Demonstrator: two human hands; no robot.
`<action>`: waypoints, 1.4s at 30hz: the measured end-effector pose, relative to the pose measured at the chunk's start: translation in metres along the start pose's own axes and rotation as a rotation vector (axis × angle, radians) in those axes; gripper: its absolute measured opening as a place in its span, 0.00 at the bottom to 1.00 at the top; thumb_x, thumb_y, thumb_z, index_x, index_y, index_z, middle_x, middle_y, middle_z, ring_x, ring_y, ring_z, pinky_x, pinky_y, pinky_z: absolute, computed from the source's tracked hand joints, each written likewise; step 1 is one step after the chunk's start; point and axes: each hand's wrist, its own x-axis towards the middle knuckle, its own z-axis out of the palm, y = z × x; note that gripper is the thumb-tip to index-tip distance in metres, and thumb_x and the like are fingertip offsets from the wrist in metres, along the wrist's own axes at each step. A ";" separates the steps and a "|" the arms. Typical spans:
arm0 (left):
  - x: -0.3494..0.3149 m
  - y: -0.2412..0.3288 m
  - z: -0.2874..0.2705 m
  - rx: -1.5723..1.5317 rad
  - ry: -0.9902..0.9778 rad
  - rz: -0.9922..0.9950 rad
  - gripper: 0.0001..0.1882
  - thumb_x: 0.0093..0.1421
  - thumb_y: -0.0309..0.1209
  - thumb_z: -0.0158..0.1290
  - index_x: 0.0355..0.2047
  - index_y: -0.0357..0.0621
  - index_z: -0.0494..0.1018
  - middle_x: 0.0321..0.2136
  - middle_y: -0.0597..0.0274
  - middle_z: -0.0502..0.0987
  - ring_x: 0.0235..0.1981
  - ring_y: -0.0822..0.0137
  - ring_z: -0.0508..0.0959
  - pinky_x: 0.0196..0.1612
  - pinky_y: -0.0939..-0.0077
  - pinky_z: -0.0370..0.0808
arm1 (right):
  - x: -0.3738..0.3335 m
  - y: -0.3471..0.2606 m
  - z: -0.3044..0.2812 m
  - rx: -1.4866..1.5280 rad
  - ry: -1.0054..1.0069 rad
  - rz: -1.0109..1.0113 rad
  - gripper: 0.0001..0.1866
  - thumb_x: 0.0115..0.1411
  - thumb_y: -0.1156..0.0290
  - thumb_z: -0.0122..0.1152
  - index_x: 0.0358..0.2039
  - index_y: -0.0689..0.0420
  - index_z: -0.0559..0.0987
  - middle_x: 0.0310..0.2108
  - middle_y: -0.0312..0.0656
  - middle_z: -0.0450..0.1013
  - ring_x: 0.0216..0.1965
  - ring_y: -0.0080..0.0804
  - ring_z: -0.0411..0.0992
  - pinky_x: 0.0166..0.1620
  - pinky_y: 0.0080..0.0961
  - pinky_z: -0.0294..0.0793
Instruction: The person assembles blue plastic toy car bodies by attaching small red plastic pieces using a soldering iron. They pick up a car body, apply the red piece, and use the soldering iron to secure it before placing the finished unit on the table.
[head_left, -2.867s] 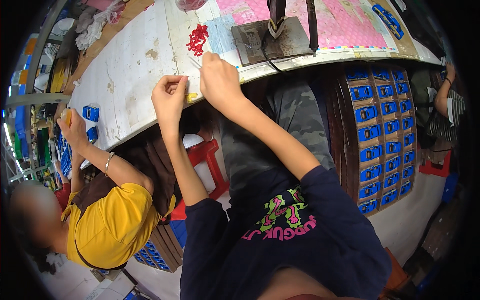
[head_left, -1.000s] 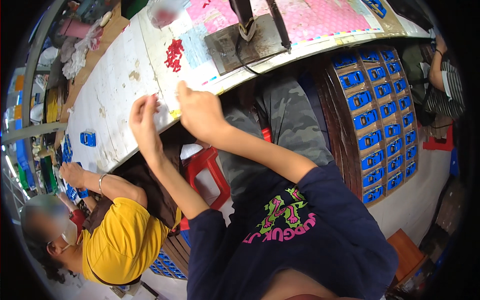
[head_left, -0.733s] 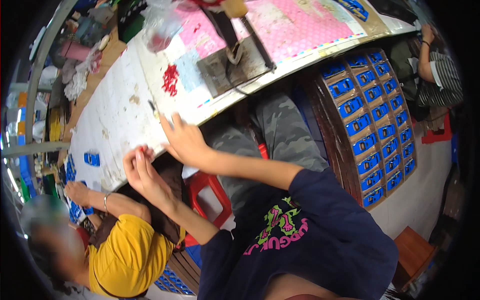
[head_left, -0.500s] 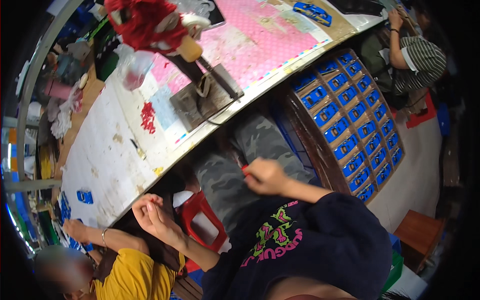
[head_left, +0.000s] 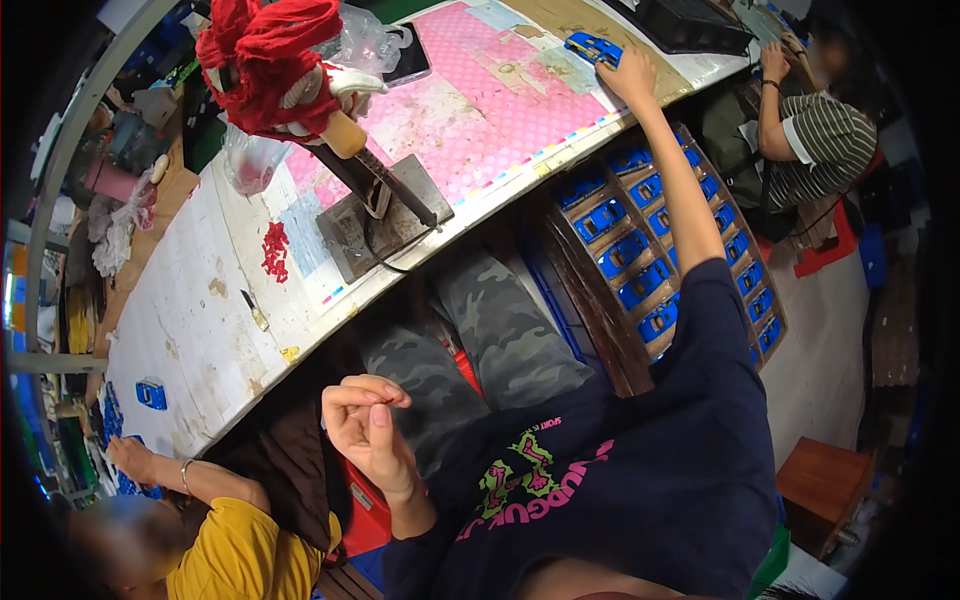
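Observation:
My right hand (head_left: 630,77) reaches to the far side of the table, its fingers closed on the near end of a blue toy car (head_left: 592,47). Above my lap, my left hand (head_left: 368,430) is raised with fingertips and thumb bent together on a small red piece (head_left: 390,402), mostly hidden by the fingers. Between my thighs, on the camouflage trousers, rests a red-handled tool (head_left: 465,368); its tip is hard to make out. A small pile of red pieces (head_left: 275,252) lies on the white tabletop.
A machine or stand wrapped in red cloth (head_left: 270,75) rises from a metal plate on the table (head_left: 225,330). Right of my lap stands a tray of blue toy cars (head_left: 610,262). A phone (head_left: 408,55) lies beyond. Co-workers sit at left, in a yellow shirt (head_left: 235,545), and far right.
My right hand has let go of the red-handled tool on my lap and moved up to the blue car. My left hand has shifted right, toward my lap.

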 end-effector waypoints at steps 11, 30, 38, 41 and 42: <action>0.001 -0.018 0.004 -0.101 -0.067 -0.132 0.06 0.52 0.22 0.47 0.29 0.38 0.61 0.25 0.56 0.67 0.24 0.72 0.67 0.30 0.82 0.67 | -0.017 -0.031 -0.032 0.392 0.161 -0.669 0.36 0.42 0.54 0.63 0.49 0.60 0.63 0.41 0.50 0.66 0.43 0.39 0.65 0.44 0.30 0.64; 0.019 -0.029 0.026 -0.086 -0.368 -0.144 0.06 0.46 0.19 0.50 0.27 0.37 0.67 0.29 0.61 0.63 0.31 0.73 0.64 0.36 0.84 0.60 | -0.215 -0.091 -0.192 1.301 -0.598 -0.404 0.40 0.32 0.38 0.62 0.32 0.65 0.71 0.30 0.44 0.66 0.33 0.34 0.66 0.37 0.25 0.64; 0.014 -0.025 0.024 -0.189 -0.428 -0.281 0.06 0.46 0.21 0.51 0.26 0.38 0.68 0.27 0.64 0.63 0.29 0.75 0.62 0.32 0.84 0.58 | -0.247 -0.119 -0.203 1.508 -0.722 -0.435 0.37 0.27 0.46 0.68 0.31 0.64 0.72 0.30 0.44 0.68 0.32 0.35 0.67 0.37 0.25 0.65; 0.012 -0.023 0.019 -0.167 -0.442 -0.294 0.06 0.45 0.20 0.51 0.26 0.38 0.68 0.27 0.63 0.63 0.28 0.75 0.62 0.32 0.84 0.58 | -0.247 -0.120 -0.205 1.491 -0.708 -0.458 0.36 0.27 0.48 0.69 0.31 0.64 0.72 0.30 0.44 0.68 0.32 0.34 0.67 0.36 0.25 0.65; 0.012 -0.021 0.019 -0.146 -0.443 -0.295 0.06 0.45 0.20 0.51 0.26 0.39 0.67 0.27 0.63 0.63 0.28 0.75 0.62 0.32 0.84 0.58 | -0.246 -0.120 -0.206 1.478 -0.700 -0.470 0.36 0.26 0.49 0.70 0.31 0.64 0.72 0.30 0.44 0.68 0.33 0.34 0.67 0.36 0.25 0.65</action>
